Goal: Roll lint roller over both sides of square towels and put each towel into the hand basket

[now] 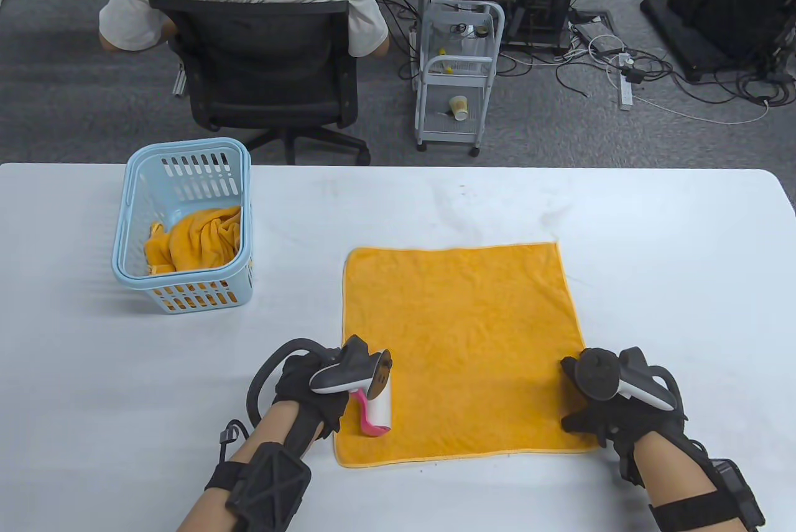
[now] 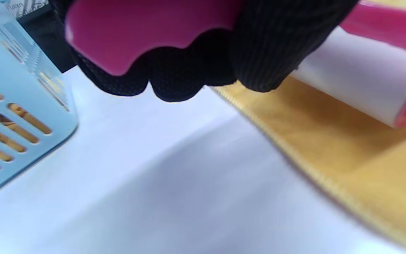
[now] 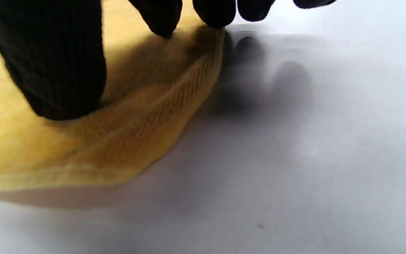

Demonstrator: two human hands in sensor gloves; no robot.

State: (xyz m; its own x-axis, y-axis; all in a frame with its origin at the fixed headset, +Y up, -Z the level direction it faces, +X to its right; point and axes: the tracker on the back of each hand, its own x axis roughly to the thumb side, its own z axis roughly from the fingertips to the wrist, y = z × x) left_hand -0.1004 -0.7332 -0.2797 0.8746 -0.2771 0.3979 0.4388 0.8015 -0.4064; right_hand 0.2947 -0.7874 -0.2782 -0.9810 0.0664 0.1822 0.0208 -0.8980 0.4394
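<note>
Now the Roller Sits on the Towel's Near Left Corner

Leftmost on the white table stands a pale blue slotted hand basket, upright, with a crumpled orange towel lying inside it. Orange cloth shows through the basket's side slots in the left wrist view too.

Nearer the person, the left hand in its black glove is clenched round the pink handle of a lint roller. In the left wrist view the curled fingers wrap that handle, and the white roll lies down on the cloth just inside the hemmed left edge. A tracker sits on the back of the hand and hides part of the roll from above.

Beside the basket, apart from it, a square orange towel is spread flat on the table, its edges roughly square to the person.

At the towel's near right corner rests the right hand, also gloved and carrying a tracker. The right wrist view shows its thumb pressing down on the cloth and two fingertips touching the hem, while the others reach onto the bare table just beyond the edge. The hand grasps nothing; the cloth under it is not lifted or pinched.
</note>
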